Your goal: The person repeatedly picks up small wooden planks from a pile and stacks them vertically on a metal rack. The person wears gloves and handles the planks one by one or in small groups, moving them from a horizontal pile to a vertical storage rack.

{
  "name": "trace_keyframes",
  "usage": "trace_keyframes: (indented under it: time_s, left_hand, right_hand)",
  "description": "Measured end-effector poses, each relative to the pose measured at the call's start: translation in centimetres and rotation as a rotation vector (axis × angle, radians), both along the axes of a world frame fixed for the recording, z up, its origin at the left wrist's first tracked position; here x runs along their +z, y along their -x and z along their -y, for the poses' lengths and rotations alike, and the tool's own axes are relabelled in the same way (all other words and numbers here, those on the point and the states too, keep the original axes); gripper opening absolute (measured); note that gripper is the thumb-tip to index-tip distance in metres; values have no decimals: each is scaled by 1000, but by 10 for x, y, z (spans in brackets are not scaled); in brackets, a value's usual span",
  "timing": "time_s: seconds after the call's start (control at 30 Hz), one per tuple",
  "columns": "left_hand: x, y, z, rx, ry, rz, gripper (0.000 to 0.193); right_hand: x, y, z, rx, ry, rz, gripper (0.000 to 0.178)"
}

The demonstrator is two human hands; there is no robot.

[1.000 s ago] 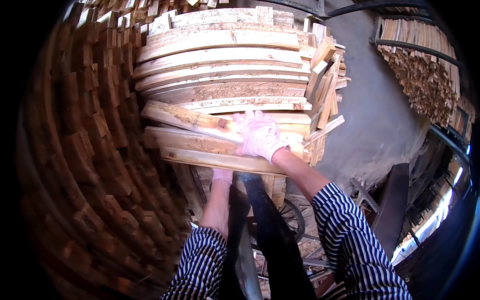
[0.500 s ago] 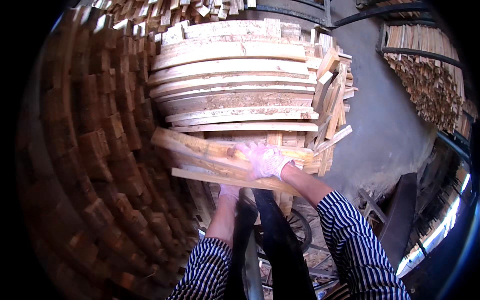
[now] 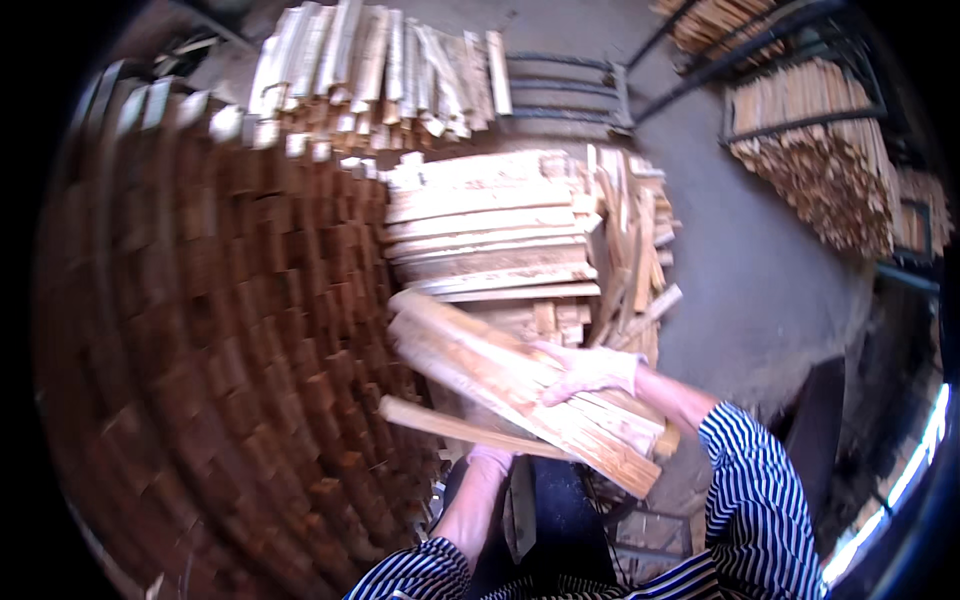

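A bundle of rough wooden boards [image 3: 490,365] is in front of me, tilted down to the right. My right hand [image 3: 598,371], in a pale pink glove, grips the bundle from above near its right part. Under the near side, my left hand [image 3: 490,457], gloved alike, holds the boards from below; its fingers are hidden behind a narrow wooden strip [image 3: 470,430]. That strip sticks out to the left, apart from the other boards at its left end. Just beyond lies a stack of pale planks [image 3: 490,225], laid crosswise.
A tall wall of stacked wood [image 3: 230,350] rises close on my left. Loose upright and leaning pieces [image 3: 640,250] flank the plank stack. Farther off are another wood pile [image 3: 370,65], a dark metal rack frame [image 3: 560,85] and racked wood [image 3: 810,150] at right. Grey floor [image 3: 740,270] lies between.
The bundle has come nearer to me, away from the plank stack, and has turned so its right end points down. Both hands moved with it, and my view has shifted.
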State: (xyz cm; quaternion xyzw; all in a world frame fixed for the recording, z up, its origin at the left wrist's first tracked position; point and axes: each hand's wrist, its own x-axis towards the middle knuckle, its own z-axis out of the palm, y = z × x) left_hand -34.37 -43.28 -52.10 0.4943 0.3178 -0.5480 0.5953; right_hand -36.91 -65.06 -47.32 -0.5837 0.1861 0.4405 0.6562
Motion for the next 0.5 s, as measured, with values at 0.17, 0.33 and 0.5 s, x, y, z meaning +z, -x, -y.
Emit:
trace_keyframes:
  time_s: [0.17, 0.33, 0.5]
  left_hand:
    - [55, -23, 21, 38, 59, -30, 83]
    - [110, -35, 22, 149, 99, -55, 86]
    - [202, -50, 47, 224, 114, -76, 89]
  right_hand:
    - [23, 31, -15, -518, -40, 79, 122]
    - [153, 9, -11, -643, -105, 56, 115]
    - [187, 40, -1, -1053, -599, -161, 91]
